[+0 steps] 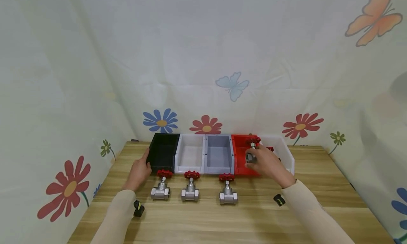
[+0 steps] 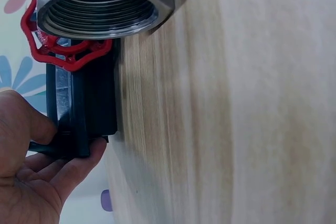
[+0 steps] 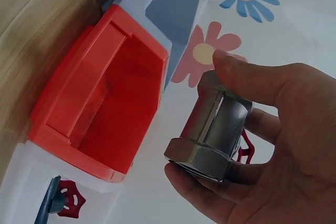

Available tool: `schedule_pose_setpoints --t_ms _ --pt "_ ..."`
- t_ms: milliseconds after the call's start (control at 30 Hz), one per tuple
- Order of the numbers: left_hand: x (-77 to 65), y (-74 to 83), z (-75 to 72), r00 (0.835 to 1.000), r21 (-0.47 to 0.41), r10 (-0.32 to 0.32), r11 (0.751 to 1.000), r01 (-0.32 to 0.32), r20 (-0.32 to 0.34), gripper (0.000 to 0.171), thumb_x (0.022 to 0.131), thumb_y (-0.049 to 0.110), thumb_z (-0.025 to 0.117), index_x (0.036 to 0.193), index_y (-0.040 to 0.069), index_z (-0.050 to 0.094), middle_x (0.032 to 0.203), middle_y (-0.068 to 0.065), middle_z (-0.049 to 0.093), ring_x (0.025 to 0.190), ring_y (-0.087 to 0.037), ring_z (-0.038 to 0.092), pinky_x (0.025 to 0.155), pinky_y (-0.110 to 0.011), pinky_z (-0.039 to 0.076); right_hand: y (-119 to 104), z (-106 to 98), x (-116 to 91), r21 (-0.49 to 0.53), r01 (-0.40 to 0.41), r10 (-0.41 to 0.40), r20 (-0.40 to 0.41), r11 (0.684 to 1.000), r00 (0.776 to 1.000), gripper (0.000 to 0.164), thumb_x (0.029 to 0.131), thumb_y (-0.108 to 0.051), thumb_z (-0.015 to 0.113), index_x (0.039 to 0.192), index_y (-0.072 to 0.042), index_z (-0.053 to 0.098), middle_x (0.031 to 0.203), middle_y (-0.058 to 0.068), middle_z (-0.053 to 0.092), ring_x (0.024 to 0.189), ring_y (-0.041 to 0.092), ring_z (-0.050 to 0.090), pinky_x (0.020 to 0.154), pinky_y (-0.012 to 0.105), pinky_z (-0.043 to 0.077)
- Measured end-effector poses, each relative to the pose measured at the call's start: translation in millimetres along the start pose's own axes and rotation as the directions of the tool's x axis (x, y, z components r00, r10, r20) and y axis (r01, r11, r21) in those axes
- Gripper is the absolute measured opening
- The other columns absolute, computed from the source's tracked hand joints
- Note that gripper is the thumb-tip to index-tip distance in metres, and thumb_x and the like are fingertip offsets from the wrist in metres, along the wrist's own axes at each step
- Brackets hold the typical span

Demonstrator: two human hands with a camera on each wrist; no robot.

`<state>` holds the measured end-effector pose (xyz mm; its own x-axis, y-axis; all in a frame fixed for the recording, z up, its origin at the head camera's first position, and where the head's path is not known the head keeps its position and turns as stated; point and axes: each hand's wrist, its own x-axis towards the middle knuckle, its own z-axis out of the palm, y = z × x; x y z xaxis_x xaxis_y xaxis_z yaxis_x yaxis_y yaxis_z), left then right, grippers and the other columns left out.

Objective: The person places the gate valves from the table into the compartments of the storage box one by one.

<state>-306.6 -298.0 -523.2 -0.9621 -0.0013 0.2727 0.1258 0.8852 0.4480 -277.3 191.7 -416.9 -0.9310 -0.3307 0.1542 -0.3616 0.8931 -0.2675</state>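
Over the red bin (image 1: 240, 150), my right hand (image 1: 267, 162) holds a metal gate valve (image 3: 210, 124) with a red handwheel. In the right wrist view, thumb and fingers grip the valve body by its ends, and the red bin (image 3: 121, 98) shows beside it. My left hand (image 1: 140, 169) grips the left side wall of the black bin (image 1: 163, 150), thumb on one face and fingers on the other in the left wrist view. Three more gate valves (image 1: 160, 191) (image 1: 190, 192) (image 1: 228, 195) stand before the bins, handwheels toward them.
Between the black and red bins sit a white bin (image 1: 190, 151) and a grey bin (image 1: 218, 151). At the right end, another white bin (image 1: 284, 150) holds a valve with a red handwheel (image 3: 69, 199). Small black items (image 1: 139, 208) (image 1: 279, 200) lie near each wrist. A patterned curtain (image 1: 190, 77) hangs behind.
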Motion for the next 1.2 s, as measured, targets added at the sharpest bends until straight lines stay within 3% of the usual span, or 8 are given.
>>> schedule_pose_setpoints --t_ms 200,467,700,900,1200 --pt "-2.0 -0.6 2.0 1.0 0.001 0.003 1.0 -0.003 -0.001 0.065 0.09 0.001 0.051 0.152 -0.003 0.029 0.059 -0.016 0.055 0.056 -0.024 0.048 0.064 -0.048 0.046 1 2 10 0.009 -0.011 0.011 0.012 1.0 1.0 0.052 0.08 -0.03 0.08 0.125 -0.01 0.066 0.109 0.01 0.064 0.097 0.025 0.057 0.081 0.045 0.054" --pt "-0.1 -0.7 1.5 1.0 0.001 0.003 1.0 -0.003 -0.002 0.066 0.091 0.001 0.051 0.152 -0.002 0.029 0.055 -0.012 0.051 0.052 -0.022 0.043 0.056 -0.039 0.04 3 7 21 0.021 -0.025 0.025 0.027 0.999 0.999 0.05 0.08 -0.029 0.081 0.124 -0.009 0.067 0.103 0.008 0.065 0.092 0.024 0.056 0.076 0.041 0.053" --pt "-0.5 0.2 0.3 1.0 -0.003 0.007 1.0 -0.007 0.002 0.066 0.09 0.001 0.051 0.152 -0.003 0.029 0.056 -0.013 0.052 0.053 -0.022 0.044 0.057 -0.041 0.041 5 15 31 0.014 -0.083 0.082 0.069 0.996 0.994 0.053 0.081 -0.03 0.08 0.128 -0.012 0.065 0.112 0.01 0.063 0.1 0.026 0.055 0.081 0.044 0.053" --pt "-1.5 0.7 0.5 1.0 -0.011 0.01 1.0 -0.01 0.007 0.065 0.091 0.001 0.05 0.152 -0.003 0.029 0.055 -0.011 0.051 0.052 -0.02 0.043 0.055 -0.038 0.039 9 23 39 0.015 -0.113 0.111 0.09 0.993 0.99 0.053 0.081 -0.029 0.08 0.129 -0.011 0.064 0.113 0.011 0.063 0.098 0.025 0.055 0.076 0.043 0.054" --pt "-0.9 0.4 -0.5 1.0 0.0 0.005 1.0 -0.005 -0.002 0.065 0.09 0.001 0.05 0.152 -0.002 0.03 0.054 -0.011 0.05 0.052 -0.021 0.042 0.056 -0.039 0.039 16 37 43 0.022 -0.127 0.124 0.104 0.992 0.987 0.053 0.083 -0.027 0.078 0.131 -0.009 0.063 0.118 0.013 0.062 0.104 0.027 0.055 0.09 0.049 0.052"
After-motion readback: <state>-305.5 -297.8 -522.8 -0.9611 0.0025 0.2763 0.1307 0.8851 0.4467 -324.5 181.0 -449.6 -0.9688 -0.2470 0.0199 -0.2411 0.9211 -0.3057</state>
